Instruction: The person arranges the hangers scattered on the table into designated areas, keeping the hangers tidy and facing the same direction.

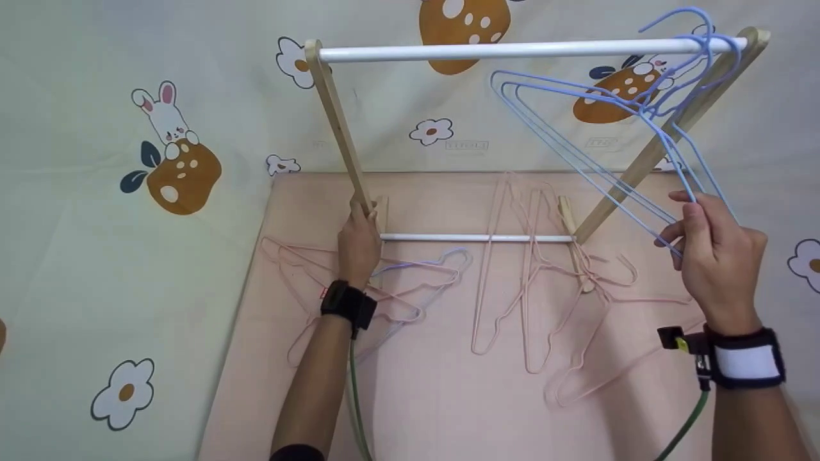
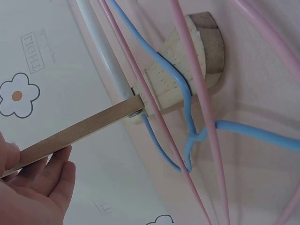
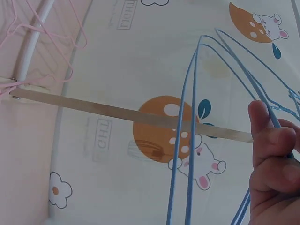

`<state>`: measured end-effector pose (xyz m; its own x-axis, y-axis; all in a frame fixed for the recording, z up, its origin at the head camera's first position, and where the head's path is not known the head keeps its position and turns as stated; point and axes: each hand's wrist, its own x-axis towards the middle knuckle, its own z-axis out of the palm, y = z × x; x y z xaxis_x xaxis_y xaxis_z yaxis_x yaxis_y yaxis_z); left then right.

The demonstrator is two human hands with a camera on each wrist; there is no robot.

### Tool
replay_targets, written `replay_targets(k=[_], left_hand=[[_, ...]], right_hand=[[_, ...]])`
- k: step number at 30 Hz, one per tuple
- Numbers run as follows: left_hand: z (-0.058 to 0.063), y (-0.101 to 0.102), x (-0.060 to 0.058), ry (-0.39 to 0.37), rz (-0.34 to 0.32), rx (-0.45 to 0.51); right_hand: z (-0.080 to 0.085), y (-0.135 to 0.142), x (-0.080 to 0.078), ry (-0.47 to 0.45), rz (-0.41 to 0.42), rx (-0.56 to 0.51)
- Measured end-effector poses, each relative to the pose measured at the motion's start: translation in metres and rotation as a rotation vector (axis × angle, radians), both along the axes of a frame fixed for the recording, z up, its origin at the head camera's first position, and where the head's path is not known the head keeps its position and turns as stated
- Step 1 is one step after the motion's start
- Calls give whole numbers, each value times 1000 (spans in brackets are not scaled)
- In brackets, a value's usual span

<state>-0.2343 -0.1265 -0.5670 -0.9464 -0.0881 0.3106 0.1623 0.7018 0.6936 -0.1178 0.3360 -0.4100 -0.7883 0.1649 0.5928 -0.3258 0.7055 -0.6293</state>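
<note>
My left hand (image 1: 359,246) grips the left wooden post (image 1: 338,131) of a clothes rack low down; the left wrist view shows fingers and thumb around the post (image 2: 79,133). At the right end of the white top rail (image 1: 500,50) are several blue hangers (image 1: 647,110). One hook rises above the rail, its tip pointing left; others loop around the rail. My right hand (image 1: 724,256) pinches the lower right part of the blue hangers. In the right wrist view the curled fingers (image 3: 272,140) are against a blue wire, partly cut off by the frame edge.
Pink hangers (image 1: 541,266) lie across the rack's lower white bar (image 1: 435,237) and the pink surface (image 1: 461,403). At left, more pink hangers (image 1: 400,306) overlap a blue hanger (image 1: 442,256). A patterned wall sheet (image 1: 211,282) stands behind and left.
</note>
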Motion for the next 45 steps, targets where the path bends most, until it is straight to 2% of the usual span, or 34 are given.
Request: replay_targets(k=[5,11,16,25,28,33,41,45], left_hand=[[1,0,1,21,-9,-9],[1,0,0,6,-2,-1],[1,0,0,-9,8,7],[2,0,1,-19,12,1],[2,-1,1,-17,2,7],[1,-1,0,-5,-12,14],[1,0,0,-12,-1,7],[0,0,1,-14,0,12]], right_hand=[[-7,3,-2,19,4,55],[-22,15,-8,21,9,77],[-27,18,-11,23,-3,113],[-25,17,-12,92,-71,246],[-26,15,-12,112,-123,243],[-28,15,-11,153,-157,250],[-19,10,-7,191,-213,349],[-15,3,-5,240,-256,341]])
